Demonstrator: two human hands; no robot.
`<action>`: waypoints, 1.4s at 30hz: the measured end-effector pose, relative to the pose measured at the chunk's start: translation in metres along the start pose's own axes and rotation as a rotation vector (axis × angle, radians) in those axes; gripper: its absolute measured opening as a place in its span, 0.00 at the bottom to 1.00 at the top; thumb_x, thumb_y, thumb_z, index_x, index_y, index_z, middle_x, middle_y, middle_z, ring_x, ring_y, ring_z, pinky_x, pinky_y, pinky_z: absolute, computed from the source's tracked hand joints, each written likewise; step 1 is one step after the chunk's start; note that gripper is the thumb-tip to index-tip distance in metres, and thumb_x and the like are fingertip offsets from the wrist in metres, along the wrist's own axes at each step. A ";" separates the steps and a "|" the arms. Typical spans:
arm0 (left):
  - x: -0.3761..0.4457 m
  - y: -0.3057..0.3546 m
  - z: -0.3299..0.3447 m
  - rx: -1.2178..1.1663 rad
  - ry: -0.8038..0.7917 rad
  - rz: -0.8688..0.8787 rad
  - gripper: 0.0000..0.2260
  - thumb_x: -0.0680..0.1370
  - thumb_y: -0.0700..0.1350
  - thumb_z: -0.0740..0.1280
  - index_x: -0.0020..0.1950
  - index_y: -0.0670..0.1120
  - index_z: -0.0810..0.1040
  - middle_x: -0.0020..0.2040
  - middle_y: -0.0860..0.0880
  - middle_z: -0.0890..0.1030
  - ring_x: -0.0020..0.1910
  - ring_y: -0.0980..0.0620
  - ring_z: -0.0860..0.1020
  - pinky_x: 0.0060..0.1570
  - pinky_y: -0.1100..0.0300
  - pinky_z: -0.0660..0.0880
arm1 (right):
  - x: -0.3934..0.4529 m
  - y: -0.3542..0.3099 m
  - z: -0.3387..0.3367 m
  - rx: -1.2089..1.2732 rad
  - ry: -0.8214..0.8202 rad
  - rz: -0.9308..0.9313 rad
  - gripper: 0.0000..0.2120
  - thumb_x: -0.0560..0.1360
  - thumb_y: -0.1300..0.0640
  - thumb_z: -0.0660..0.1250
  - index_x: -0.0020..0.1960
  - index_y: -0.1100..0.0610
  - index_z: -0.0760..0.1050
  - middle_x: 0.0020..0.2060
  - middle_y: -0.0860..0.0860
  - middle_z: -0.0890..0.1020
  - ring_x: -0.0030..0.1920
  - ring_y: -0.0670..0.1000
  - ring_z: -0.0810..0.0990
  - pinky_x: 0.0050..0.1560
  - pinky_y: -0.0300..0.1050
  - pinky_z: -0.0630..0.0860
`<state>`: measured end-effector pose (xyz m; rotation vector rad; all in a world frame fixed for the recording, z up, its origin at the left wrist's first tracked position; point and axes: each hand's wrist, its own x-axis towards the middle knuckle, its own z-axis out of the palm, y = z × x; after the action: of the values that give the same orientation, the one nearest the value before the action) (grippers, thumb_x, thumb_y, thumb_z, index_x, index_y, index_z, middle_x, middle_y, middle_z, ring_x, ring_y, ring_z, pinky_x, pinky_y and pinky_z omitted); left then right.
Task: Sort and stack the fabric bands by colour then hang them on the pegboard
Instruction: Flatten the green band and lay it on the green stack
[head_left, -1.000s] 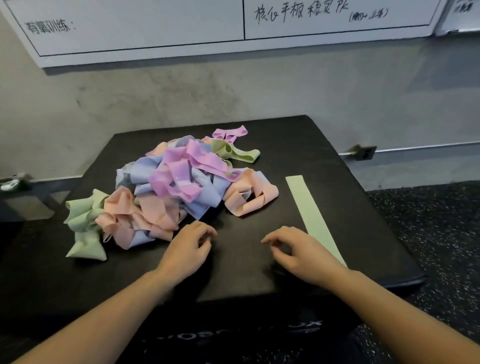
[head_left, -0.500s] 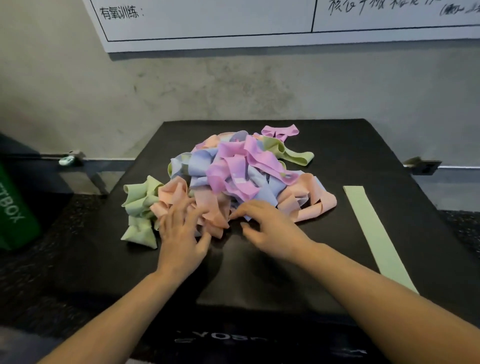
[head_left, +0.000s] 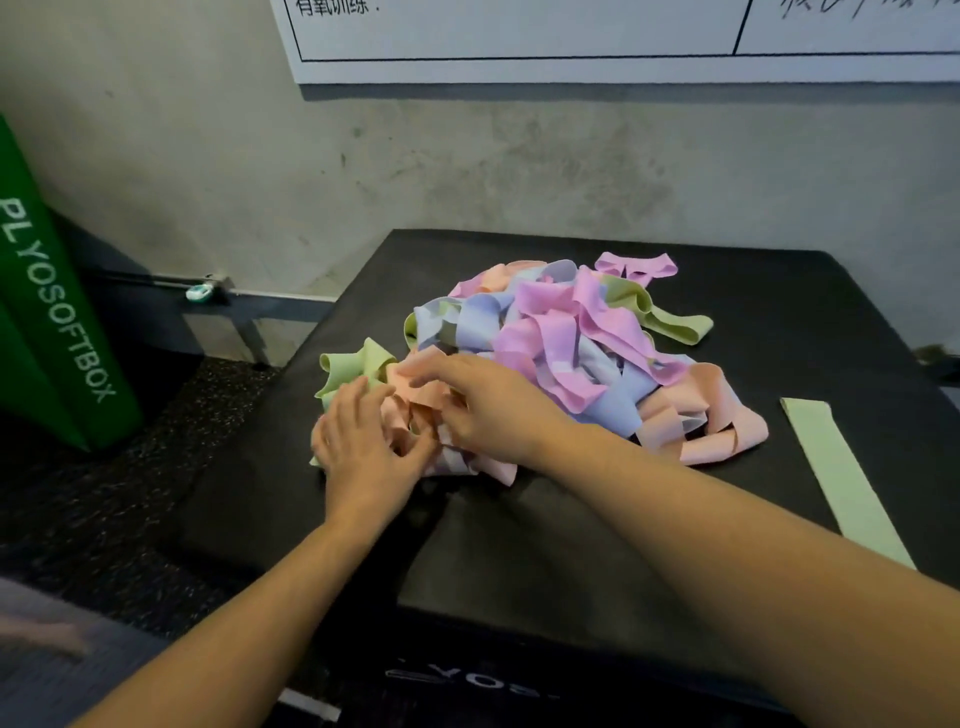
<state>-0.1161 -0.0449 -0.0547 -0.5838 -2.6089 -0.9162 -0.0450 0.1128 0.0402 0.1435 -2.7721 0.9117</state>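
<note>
- Bands (head_left: 566, 348) — pink, lilac, peach and green — lie tangled in a heap on top of a black box (head_left: 519, 561) that stands against a grey wall (head_left: 467, 166).
- Left hand (head_left: 363, 447) rests on the heap's near-left corner, fingers (head_left: 358, 400) spread flat over green and peach loops, thumb touching the peach fabric.
- Right hand (head_left: 488, 405) reaches across just beside it, fingers curled down into the peach bands (head_left: 415, 400); whether they actually pinch one cannot be told, since the tips are buried in the folds.
- One green band (head_left: 841, 478) lies flat and straight on the box's right side, apart from the heap.
- Another green band (head_left: 670, 322) trails out of the heap's far right edge; a pink one (head_left: 636, 267) sits at the back.
- Green foam block (head_left: 57, 312) printed "PLYOSOFTBOX" stands on the floor at left.
- White board (head_left: 571, 41) with handwriting hangs on the wall above — only its lower edge shows.
</note>
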 end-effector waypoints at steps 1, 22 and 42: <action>0.002 -0.008 -0.004 0.009 0.013 -0.047 0.32 0.70 0.64 0.66 0.69 0.48 0.72 0.76 0.45 0.66 0.77 0.41 0.62 0.73 0.38 0.57 | 0.005 0.000 0.007 -0.010 -0.041 0.014 0.18 0.79 0.59 0.63 0.67 0.47 0.74 0.63 0.44 0.78 0.54 0.46 0.77 0.54 0.43 0.75; 0.036 -0.030 -0.060 -0.447 -0.002 -0.331 0.02 0.78 0.44 0.72 0.46 0.51 0.81 0.44 0.52 0.83 0.46 0.51 0.81 0.47 0.56 0.76 | -0.007 -0.005 0.025 -0.062 -0.070 0.050 0.20 0.76 0.59 0.66 0.67 0.51 0.76 0.56 0.49 0.79 0.54 0.50 0.75 0.58 0.51 0.74; -0.026 0.084 -0.127 -0.936 -0.130 -0.104 0.05 0.81 0.41 0.69 0.48 0.50 0.79 0.42 0.56 0.84 0.43 0.56 0.82 0.48 0.54 0.79 | -0.075 -0.064 -0.036 0.993 0.351 0.305 0.18 0.77 0.60 0.73 0.65 0.51 0.75 0.54 0.53 0.85 0.52 0.48 0.85 0.51 0.41 0.80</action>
<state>-0.0340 -0.0744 0.0734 -0.7235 -2.1919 -2.2059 0.0448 0.0848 0.0875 -0.2680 -1.8258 2.0705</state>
